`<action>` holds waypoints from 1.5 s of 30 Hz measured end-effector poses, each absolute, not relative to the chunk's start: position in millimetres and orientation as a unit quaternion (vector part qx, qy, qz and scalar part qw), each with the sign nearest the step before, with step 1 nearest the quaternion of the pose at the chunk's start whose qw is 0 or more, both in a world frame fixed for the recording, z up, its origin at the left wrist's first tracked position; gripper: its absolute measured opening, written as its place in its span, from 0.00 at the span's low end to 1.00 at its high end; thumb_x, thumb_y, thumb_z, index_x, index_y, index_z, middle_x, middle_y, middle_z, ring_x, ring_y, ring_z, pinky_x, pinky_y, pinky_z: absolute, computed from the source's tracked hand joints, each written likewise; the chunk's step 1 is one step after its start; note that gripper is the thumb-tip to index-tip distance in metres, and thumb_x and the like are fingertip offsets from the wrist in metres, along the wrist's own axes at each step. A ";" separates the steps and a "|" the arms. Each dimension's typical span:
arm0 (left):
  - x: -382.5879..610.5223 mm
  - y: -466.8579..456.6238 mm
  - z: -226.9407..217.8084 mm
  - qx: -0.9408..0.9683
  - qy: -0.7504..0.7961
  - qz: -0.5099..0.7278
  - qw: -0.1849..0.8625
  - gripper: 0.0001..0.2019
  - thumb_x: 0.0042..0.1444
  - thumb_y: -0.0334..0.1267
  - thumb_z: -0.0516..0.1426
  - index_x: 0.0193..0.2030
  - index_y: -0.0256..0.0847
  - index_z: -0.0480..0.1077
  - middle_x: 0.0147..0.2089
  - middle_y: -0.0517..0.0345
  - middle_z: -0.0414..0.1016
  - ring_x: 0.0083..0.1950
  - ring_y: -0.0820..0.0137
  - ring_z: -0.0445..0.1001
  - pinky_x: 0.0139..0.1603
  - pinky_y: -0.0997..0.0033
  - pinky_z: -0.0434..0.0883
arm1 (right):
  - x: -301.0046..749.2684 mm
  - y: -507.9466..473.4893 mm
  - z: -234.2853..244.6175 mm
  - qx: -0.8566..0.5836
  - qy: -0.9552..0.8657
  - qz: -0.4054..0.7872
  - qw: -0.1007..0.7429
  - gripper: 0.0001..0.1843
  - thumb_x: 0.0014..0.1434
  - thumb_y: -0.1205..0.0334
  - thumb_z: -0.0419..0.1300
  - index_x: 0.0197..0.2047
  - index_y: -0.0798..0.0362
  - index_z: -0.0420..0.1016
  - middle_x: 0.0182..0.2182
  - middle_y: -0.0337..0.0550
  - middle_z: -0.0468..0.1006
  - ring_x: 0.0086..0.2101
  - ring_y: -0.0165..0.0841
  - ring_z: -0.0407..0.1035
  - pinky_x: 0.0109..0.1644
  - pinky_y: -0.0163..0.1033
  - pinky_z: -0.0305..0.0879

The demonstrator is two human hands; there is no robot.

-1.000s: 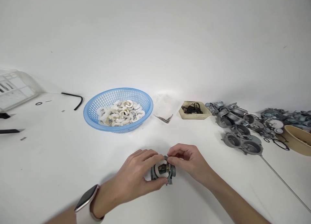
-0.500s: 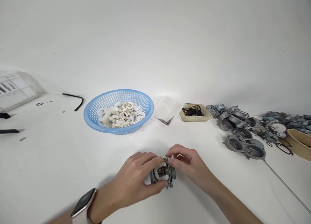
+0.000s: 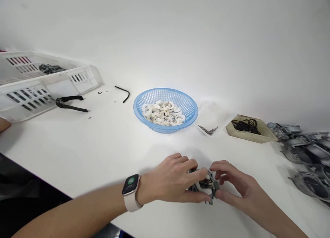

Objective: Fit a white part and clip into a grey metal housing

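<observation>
L hand (image 3: 175,177) clamps metal part (image 3: 206,187) on table (image 3: 103,145), steadying it; R hand (image 3: 232,184) pinches its edge. Basket (image 3: 166,109) w/ white pieces in reach.

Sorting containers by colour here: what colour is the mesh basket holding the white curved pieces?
Light blue basket, seen in the head view, behind the hands.

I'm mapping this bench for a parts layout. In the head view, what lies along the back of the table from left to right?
White slotted crate → black pliers → bent black hex key → blue basket of white curved parts → small metal pins → beige tray of black rings → grey metal castings.
</observation>
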State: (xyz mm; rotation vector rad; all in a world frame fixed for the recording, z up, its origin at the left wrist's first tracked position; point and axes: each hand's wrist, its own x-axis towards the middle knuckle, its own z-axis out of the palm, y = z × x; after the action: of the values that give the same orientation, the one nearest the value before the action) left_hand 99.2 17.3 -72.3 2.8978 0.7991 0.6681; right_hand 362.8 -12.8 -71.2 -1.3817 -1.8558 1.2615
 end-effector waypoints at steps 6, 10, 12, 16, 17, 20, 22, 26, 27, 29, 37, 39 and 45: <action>100.7 16.4 -74.1 0.937 0.266 0.226 0.024 0.25 0.69 0.61 0.50 0.55 0.42 0.68 0.38 0.57 0.74 0.31 0.69 0.72 0.33 0.66 0.65 | 363.3 -13.3 -72.6 -0.504 -0.701 0.433 0.262 0.20 0.62 0.50 0.67 0.57 0.35 0.72 0.49 0.43 0.74 0.44 0.39 0.73 0.50 0.42 0.77; 101.5 16.1 -75.4 0.935 0.266 0.235 0.023 0.25 0.69 0.62 0.49 0.53 0.42 0.68 0.37 0.57 0.74 0.30 0.69 0.72 0.32 0.65 0.65 | 360.8 -12.5 -71.4 -0.507 -0.695 0.432 0.272 0.18 0.61 0.48 0.67 0.54 0.39 0.76 0.47 0.46 0.76 0.42 0.41 0.74 0.46 0.42 0.79; 101.8 15.6 -76.2 0.932 0.269 0.240 0.024 0.25 0.69 0.62 0.49 0.53 0.42 0.68 0.37 0.58 0.73 0.29 0.69 0.71 0.31 0.66 0.65 | 358.8 -12.5 -70.6 -0.510 -0.687 0.435 0.280 0.19 0.60 0.47 0.68 0.52 0.41 0.77 0.46 0.47 0.76 0.41 0.41 0.74 0.45 0.41 0.79; 102.2 14.6 -76.1 0.931 0.274 0.239 0.028 0.25 0.68 0.62 0.49 0.53 0.43 0.68 0.36 0.59 0.72 0.29 0.70 0.71 0.29 0.66 0.63 | 352.0 -15.4 -67.8 -0.537 -0.655 0.437 0.303 0.20 0.58 0.45 0.69 0.51 0.41 0.78 0.46 0.47 0.76 0.41 0.42 0.74 0.43 0.42 0.79; 102.2 14.5 -75.8 0.932 0.274 0.237 0.029 0.24 0.68 0.62 0.49 0.53 0.43 0.68 0.36 0.59 0.72 0.29 0.70 0.71 0.29 0.65 0.64 | 350.2 -16.4 -67.2 -0.542 -0.648 0.437 0.308 0.20 0.57 0.45 0.69 0.51 0.41 0.78 0.46 0.47 0.77 0.41 0.42 0.74 0.42 0.42 0.79; 101.9 14.6 -75.7 0.932 0.273 0.234 0.035 0.24 0.68 0.62 0.50 0.54 0.43 0.68 0.37 0.59 0.72 0.29 0.70 0.71 0.30 0.64 0.65 | 346.2 -18.4 -66.0 -0.541 -0.643 0.436 0.322 0.20 0.56 0.46 0.70 0.49 0.41 0.79 0.45 0.46 0.77 0.40 0.42 0.73 0.43 0.42 0.78; 101.7 14.6 -76.2 0.932 0.275 0.234 0.039 0.25 0.68 0.62 0.50 0.54 0.43 0.68 0.38 0.58 0.72 0.29 0.70 0.71 0.30 0.64 0.65 | 345.1 -18.5 -65.7 -0.540 -0.642 0.434 0.329 0.19 0.56 0.46 0.71 0.49 0.41 0.79 0.44 0.45 0.77 0.41 0.41 0.73 0.46 0.43 0.77; 101.4 14.2 -76.6 0.930 0.279 0.236 0.045 0.24 0.67 0.62 0.51 0.54 0.43 0.68 0.38 0.59 0.72 0.29 0.70 0.71 0.31 0.65 0.65 | 346.2 -16.8 -65.5 -0.538 -0.643 0.439 0.325 0.18 0.56 0.47 0.71 0.49 0.40 0.79 0.44 0.44 0.77 0.41 0.40 0.73 0.46 0.41 0.77; 101.4 14.1 -76.4 0.930 0.279 0.235 0.047 0.24 0.67 0.61 0.52 0.55 0.43 0.68 0.38 0.59 0.72 0.29 0.70 0.71 0.31 0.65 0.65 | 346.8 -16.3 -65.7 -0.534 -0.651 0.436 0.318 0.19 0.56 0.47 0.70 0.49 0.40 0.79 0.44 0.44 0.77 0.41 0.40 0.73 0.45 0.41 0.77; 101.4 13.8 -76.2 0.930 0.281 0.231 0.053 0.24 0.67 0.61 0.52 0.55 0.43 0.67 0.38 0.59 0.72 0.30 0.70 0.71 0.31 0.65 0.65 | 348.1 -15.5 -66.4 -0.527 -0.668 0.426 0.308 0.19 0.57 0.47 0.70 0.50 0.42 0.79 0.44 0.45 0.77 0.41 0.41 0.74 0.45 0.41 0.78; 101.6 13.7 -78.4 0.929 0.286 0.227 0.058 0.25 0.66 0.62 0.53 0.57 0.44 0.66 0.40 0.58 0.72 0.31 0.69 0.71 0.34 0.65 0.66 | 352.3 -13.8 -71.6 -0.507 -0.698 0.410 0.297 0.18 0.60 0.50 0.68 0.52 0.42 0.77 0.46 0.46 0.77 0.42 0.41 0.74 0.48 0.44 0.78; 101.4 13.7 -78.3 0.928 0.286 0.229 0.061 0.25 0.66 0.62 0.54 0.57 0.44 0.66 0.41 0.58 0.73 0.31 0.68 0.71 0.34 0.65 0.67 | 354.4 -13.9 -72.8 -0.495 -0.707 0.409 0.296 0.18 0.61 0.51 0.68 0.53 0.41 0.76 0.47 0.46 0.76 0.42 0.41 0.74 0.47 0.43 0.78; 100.2 12.4 -75.5 0.927 0.289 0.222 0.091 0.24 0.65 0.60 0.56 0.57 0.44 0.66 0.44 0.55 0.74 0.36 0.66 0.74 0.37 0.65 0.68 | 355.3 -12.8 -74.4 -0.477 -0.717 0.413 0.297 0.18 0.63 0.54 0.67 0.56 0.38 0.74 0.48 0.44 0.74 0.44 0.39 0.72 0.48 0.44 0.76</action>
State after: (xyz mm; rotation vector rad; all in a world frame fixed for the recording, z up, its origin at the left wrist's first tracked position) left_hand 100.2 12.4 -75.5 2.7541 0.8591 0.6611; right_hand 355.3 -12.8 -74.4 -1.2689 -1.9051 1.0971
